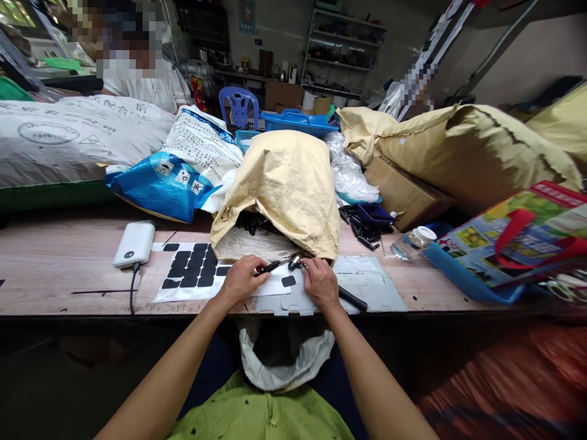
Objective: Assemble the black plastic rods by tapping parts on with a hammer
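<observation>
My left hand [243, 280] is closed, pinching a slim black piece [269, 267] that points right, toward the metal head. In my right hand [321, 282] is what looks like a hammer, its shiny head [294, 262] to the left of the fingers and its black handle [352, 298] sticking out to the right. Both hands are low over the bench, just in front of the open mouth of a tan sack [288, 177] with dark pieces inside. Beneath and left of them lies a white sheet of black rounded stickers [194, 266]; a single black sticker [288, 281] sits between the hands.
A white power bank [134, 244] with a cable lies left. Right are black parts [362, 229], a clear jar [413, 242] and a blue tray [472, 278] holding a colourful bag. Large sacks [68, 140] line the back. Another person [137, 79] is at far left.
</observation>
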Demonstrator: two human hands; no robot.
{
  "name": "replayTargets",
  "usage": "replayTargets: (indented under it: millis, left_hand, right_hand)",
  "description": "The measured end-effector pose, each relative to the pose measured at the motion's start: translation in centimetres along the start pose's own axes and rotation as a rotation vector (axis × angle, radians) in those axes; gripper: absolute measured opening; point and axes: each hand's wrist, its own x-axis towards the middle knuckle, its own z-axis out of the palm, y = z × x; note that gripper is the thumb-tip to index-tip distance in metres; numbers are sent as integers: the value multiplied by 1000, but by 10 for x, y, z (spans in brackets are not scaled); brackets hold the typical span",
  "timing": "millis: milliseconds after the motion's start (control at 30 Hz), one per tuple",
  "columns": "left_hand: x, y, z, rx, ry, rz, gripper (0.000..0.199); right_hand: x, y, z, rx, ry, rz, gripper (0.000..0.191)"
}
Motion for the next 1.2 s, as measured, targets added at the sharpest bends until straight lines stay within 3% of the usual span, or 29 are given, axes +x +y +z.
replayTargets:
  millis: [100,333,633,800,933,1200]
  left_hand:
    - [-10,-1,7,77,-71,51,12]
    - [-9,-7,23,57,-28,22,23]
    - [-9,-5,19,1,-39,-18,20]
    - [-8,-5,19,-21,-47,-44,18]
    - [-8,-6,20,-26,-45,-50,18]
    - [-8,-9,22,-26,-38,-26,15]
  right_hand:
    - [0,0,-1,-11,-1,3,26]
    - [0,1,2,-19,9,1,25]
    - [3,-1,-7,31,-39,-12,27]
    - [1,-18,-21,217,18,-5,31]
    - [-4,-38,-28,364,-26,-51,31]
    - [-13,-68,-29,370,-33,-122,33]
